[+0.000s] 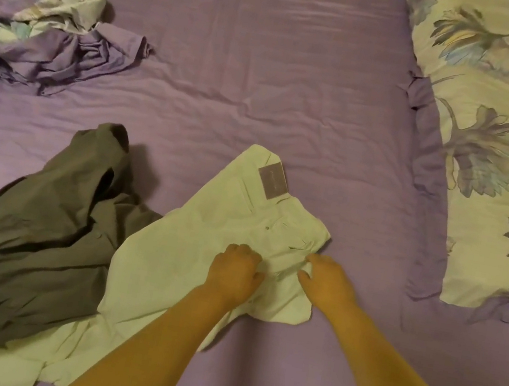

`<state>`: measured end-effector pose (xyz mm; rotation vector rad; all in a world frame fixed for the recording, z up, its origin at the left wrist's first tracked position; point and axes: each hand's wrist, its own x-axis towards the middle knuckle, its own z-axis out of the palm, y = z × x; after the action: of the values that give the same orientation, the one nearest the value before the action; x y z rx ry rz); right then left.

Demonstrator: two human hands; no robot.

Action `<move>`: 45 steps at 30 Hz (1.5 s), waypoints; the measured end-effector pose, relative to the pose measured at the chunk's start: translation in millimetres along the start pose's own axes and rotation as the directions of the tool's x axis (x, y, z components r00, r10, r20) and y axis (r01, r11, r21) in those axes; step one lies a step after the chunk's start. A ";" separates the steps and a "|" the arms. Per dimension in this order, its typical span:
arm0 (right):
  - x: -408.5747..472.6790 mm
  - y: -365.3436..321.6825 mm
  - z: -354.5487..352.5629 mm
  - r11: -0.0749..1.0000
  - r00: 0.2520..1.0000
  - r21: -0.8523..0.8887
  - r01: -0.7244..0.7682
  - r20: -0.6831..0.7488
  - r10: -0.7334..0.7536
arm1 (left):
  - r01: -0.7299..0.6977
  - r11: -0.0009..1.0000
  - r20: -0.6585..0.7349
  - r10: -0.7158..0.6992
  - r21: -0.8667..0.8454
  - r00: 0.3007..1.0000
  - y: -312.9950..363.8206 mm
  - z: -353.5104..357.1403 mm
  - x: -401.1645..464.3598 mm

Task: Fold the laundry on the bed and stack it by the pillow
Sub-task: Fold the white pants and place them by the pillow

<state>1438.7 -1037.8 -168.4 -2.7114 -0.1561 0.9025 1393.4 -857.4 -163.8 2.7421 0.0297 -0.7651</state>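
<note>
White trousers (205, 235) lie spread on the purple bed sheet (237, 53), waistband toward the flowered pillow (492, 149). The left hand (233, 274) rests knuckles-up on the trousers with curled fingers; the right hand (327, 282) pinches a fold of them just beside it. A grey garment (34, 239) touches the trousers on the side away from the pillow. Crumpled flowered bedding (36, 32) lies well apart beyond it.

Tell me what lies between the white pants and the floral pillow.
Only bare purple sheet separates the white pants from the floral pillow in the head view.
</note>
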 end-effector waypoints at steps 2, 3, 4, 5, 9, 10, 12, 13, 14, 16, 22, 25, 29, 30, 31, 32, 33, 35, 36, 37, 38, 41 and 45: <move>24.2 4.2 -3.8 1.000 0.999 0.017 0.004 -0.044 -0.003 | -0.024 1.000 -0.038 0.024 -0.001 0.999 0.7 5.6 20.9; 35.3 5.1 -5.3 1.000 0.998 0.017 0.005 -0.059 -0.004 | -0.032 0.999 -0.056 0.033 0.014 0.998 0.1 7.9 30.3; 45.9 5.1 -6.5 1.000 0.997 0.014 0.003 -0.072 -0.002 | -0.036 0.999 -0.076 0.038 0.028 0.996 -1.1 10.3 39.2; 55.9 4.8 -7.0 1.000 0.996 0.009 0.001 -0.086 0.000 | -0.038 0.999 -0.097 0.041 0.035 0.994 -2.5 12.5 47.1; 86.3 2.1 -2.2 1.000 0.993 0.022 0.003 -0.118 0.000 | -0.029 0.999 -0.058 0.028 -0.020 0.998 -11.0 23.6 71.2; 89.9 1.4 0.8 1.000 0.994 0.025 0.002 -0.112 0.001 | -0.018 0.999 -0.029 0.017 -0.032 0.999 -12.8 26.5 74.2; 92.6 -0.4 7.2 1.000 0.993 0.002 -0.015 -0.116 0.015 | -0.015 1.000 -0.013 0.014 -0.025 1.000 -14.5 30.5 76.2; 92.1 -1.5 9.7 0.999 0.991 -0.020 -0.028 -0.135 0.025 | -0.025 1.000 -0.041 0.024 -0.019 0.999 -14.6 31.8 75.7; 90.8 -2.4 11.3 0.998 0.986 -0.041 -0.041 -0.161 0.034 | -0.038 0.999 -0.087 0.036 -0.026 0.996 -14.3 32.4 74.6; 85.3 -3.3 10.7 0.997 0.975 -0.042 -0.061 -0.218 0.050 | -0.061 0.995 -0.174 0.046 -0.085 0.984 -12.9 30.0 71.0; 53.7 -9.4 -16.9 0.982 0.943 0.185 0.035 -0.331 0.029 | -0.008 0.935 -0.171 -0.057 -0.355 0.984 -8.5 7.3 46.8; 29.8 -18.5 -37.1 0.956 0.929 0.272 0.111 -0.371 -0.003 | -0.011 0.898 -0.189 -0.081 -0.441 0.979 -4.4 -8.4 22.3; -7.3 -34.3 -62.4 0.923 0.915 0.337 0.188 -0.401 -0.040 | -0.050 0.855 -0.234 -0.085 -0.516 0.969 -0.7 -38.3 -17.0; -17.5 -38.5 -68.0 0.912 0.913 0.352 0.209 -0.403 -0.053 | -0.058 0.847 -0.240 -0.083 -0.529 0.967 0.2 -46.5 -28.2; -28.0 -42.7 -73.5 0.899 0.914 0.375 0.225 -0.401 -0.061 | -0.070 0.843 -0.247 -0.077 -0.534 0.966 1.0 -53.9 -40.0; -39.5 -46.5 -79.0 0.887 0.916 0.398 0.236 -0.397 -0.066 | -0.081 0.843 -0.255 -0.068 -0.532 0.965 2.0 -60.5 -52.6; -50.7 -50.3 -84.4 0.878 0.918 0.412 0.242 -0.391 -0.070 | -0.092 0.843 -0.261 -0.059 -0.530 0.964 2.6 -65.6 -64.8; -73.3 -57.1 -94.4 0.874 0.917 0.412 0.259 -0.390 -0.088 | -0.109 0.843 -0.272 -0.047 -0.527 0.961 3.7 -73.6 -88.5; -84.9 -60.6 -99.9 0.870 0.913 0.412 0.271 -0.396 -0.096 | -0.117 0.844 -0.285 -0.044 -0.523 0.958 4.7 -77.2 -100.4; -96.9 -64.7 -106.1 0.863 0.907 0.417 0.285 -0.409 -0.102 | -0.130 0.842 -0.307 -0.044 -0.523 0.951 5.6 -81.3 -111.6; -108.7 -69.2 -113.0 0.855 0.899 0.423 0.301 -0.424 -0.107 | -0.138 0.835 -0.328 -0.053 -0.532 0.943 7.1 -86.5 -122.8; -136.0 -85.5 -138.2 0.823 0.876 0.450 0.347 -0.468 -0.114 | -0.165 0.753 -0.375 -0.117 -0.638 0.920 11.9 -108.2 -148.4; -186.3 -113.6 -173.4 0.765 0.817 0.466 0.445 -0.560 -0.134 | -0.271 0.598 -0.418 -0.119 -0.754 0.901 28.7 -148.3 -192.0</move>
<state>1392.4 -1003.9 104.3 -2.1455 -0.1681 0.0877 1306.0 -831.4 62.9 1.9292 0.2776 -0.0268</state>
